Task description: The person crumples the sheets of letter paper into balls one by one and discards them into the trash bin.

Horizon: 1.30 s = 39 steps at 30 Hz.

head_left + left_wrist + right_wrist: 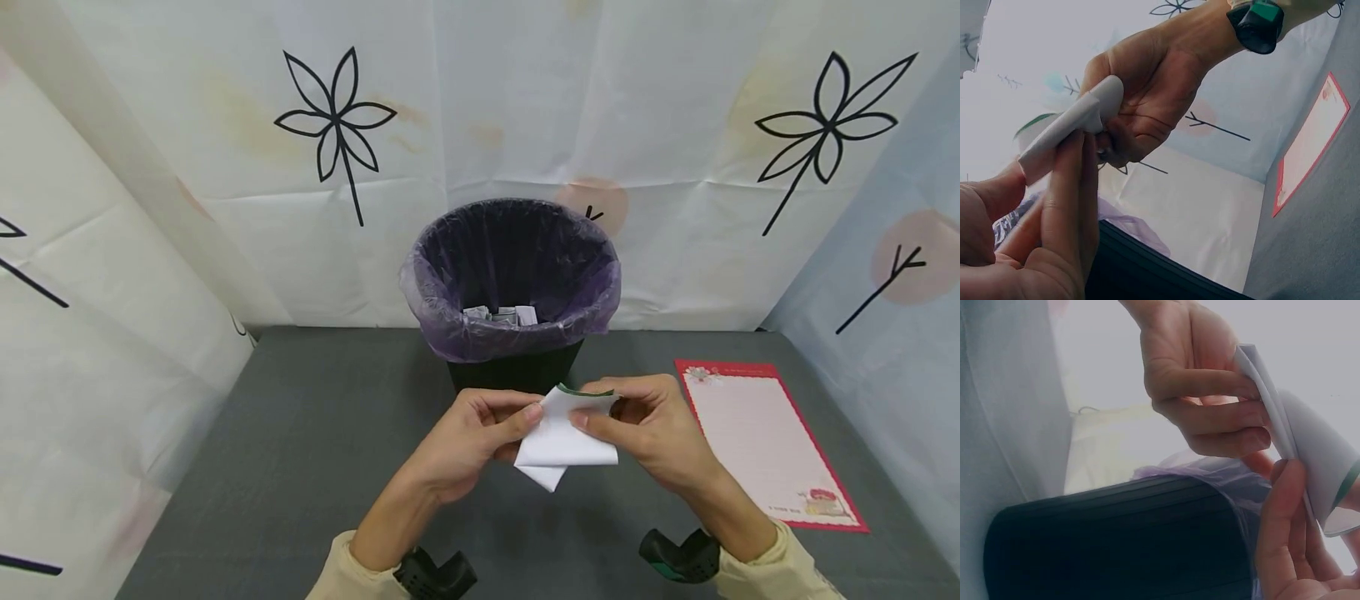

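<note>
Folded white paper (572, 433) is held above the desk (322, 433), on the near side of the waste bin (517, 371). Grip state, left hand (474, 437): thumb and fingers pinch the paper's left side. Grip state, right hand (660, 429): the thumb lies on the near face, the fingers go behind, and together they pinch the upper right part.

Workpiece condition: a green strip (588, 392) runs along the bowed upper edge, and a pointed corner (546, 477) projects below the straight lower edge. The right wrist view shows the green-edged layer curving away from the flatter layers; the fold therefore appears loosely formed.

Recommended handling, by judgement: use the left pinch as a steady clamp and align the layers before pressing. Draw the right thumb along the fold with light, even pressure, since a hard pinch could wrinkle the sheet. Should the layers slip, the bare left part of the desk would give firmer backing.

Surroundings: the bin, its purple liner (442, 325) turned over the rim, stands toward the middle of the desk's far edge with paper pieces (506, 316) inside. Red-bordered letter paper (765, 433) lies near the desk's right edge; keep the right forearm clear of it.
</note>
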Each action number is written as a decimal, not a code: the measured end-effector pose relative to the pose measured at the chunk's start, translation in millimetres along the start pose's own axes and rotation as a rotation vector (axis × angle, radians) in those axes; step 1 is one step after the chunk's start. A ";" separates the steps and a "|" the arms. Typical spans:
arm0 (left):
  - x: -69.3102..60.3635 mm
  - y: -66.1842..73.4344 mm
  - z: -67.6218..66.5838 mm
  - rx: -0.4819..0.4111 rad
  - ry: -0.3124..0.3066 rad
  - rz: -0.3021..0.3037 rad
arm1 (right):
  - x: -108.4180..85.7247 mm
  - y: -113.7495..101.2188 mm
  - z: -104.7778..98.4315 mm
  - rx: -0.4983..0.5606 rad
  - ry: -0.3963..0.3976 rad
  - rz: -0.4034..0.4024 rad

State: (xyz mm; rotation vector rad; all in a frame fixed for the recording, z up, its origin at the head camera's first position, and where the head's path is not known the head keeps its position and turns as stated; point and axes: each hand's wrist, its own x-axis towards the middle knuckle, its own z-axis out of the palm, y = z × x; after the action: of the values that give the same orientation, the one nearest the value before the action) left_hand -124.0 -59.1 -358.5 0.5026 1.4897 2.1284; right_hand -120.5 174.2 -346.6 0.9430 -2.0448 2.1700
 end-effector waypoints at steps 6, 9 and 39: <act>2.4 1.3 2.2 -0.030 -0.037 -0.123 | 2.1 -2.1 -0.7 -0.066 -0.030 -0.032; 3.6 2.4 4.0 -0.032 -0.030 -0.151 | 2.9 -1.9 -0.3 -0.067 -0.061 -0.070; -0.3 1.4 13.3 0.119 0.240 0.133 | 1.0 -5.2 -3.4 0.034 -0.100 0.243</act>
State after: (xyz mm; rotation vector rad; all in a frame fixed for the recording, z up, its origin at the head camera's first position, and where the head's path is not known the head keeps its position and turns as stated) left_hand -116.6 -49.6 -352.7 0.4089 1.7681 2.2768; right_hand -120.6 177.7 -341.3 0.8634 -2.2845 2.3237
